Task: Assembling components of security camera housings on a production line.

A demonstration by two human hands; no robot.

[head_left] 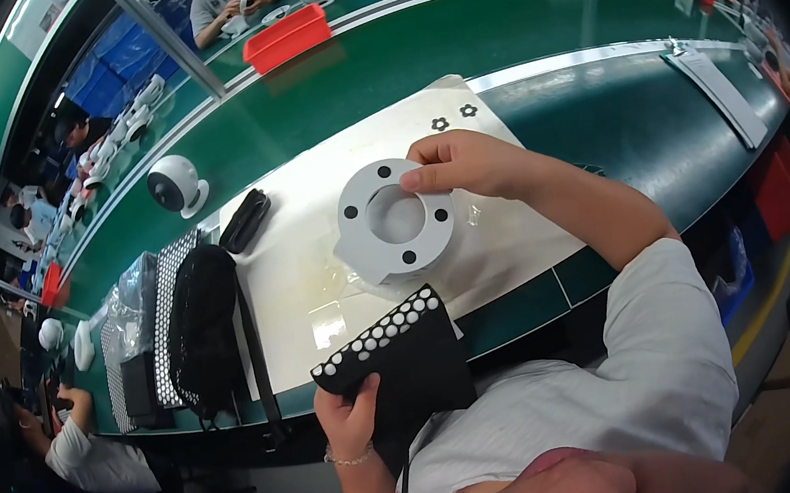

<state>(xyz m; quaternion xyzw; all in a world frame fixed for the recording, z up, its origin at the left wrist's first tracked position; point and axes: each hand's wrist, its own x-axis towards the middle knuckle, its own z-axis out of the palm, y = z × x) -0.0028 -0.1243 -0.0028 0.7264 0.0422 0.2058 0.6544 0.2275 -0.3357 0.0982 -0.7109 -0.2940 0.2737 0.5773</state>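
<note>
My right hand (459, 169) grips the upper right rim of a white plastic ring (361, 241), thumb on top and fingers curled over the edge. Several round black pads dot the ring's face, and a thicker part juts out at its lower left. The ring is over a pale board (287, 327) on the bench. Closer to me, my left hand (349, 422) pinches a black sheet (419, 375) by its left side. Rows of white round spots run along the sheet's curled upper edge. The left fingers are partly hidden beneath it.
A black pouch (204, 327) and dotted sheets (167, 282) stand left of the board, with a small black case (246, 222) nearby. A white round camera-like device (177, 186) sits farther back. Papers on a clipboard (717, 98) lie right. People work beyond a red bin (287, 39).
</note>
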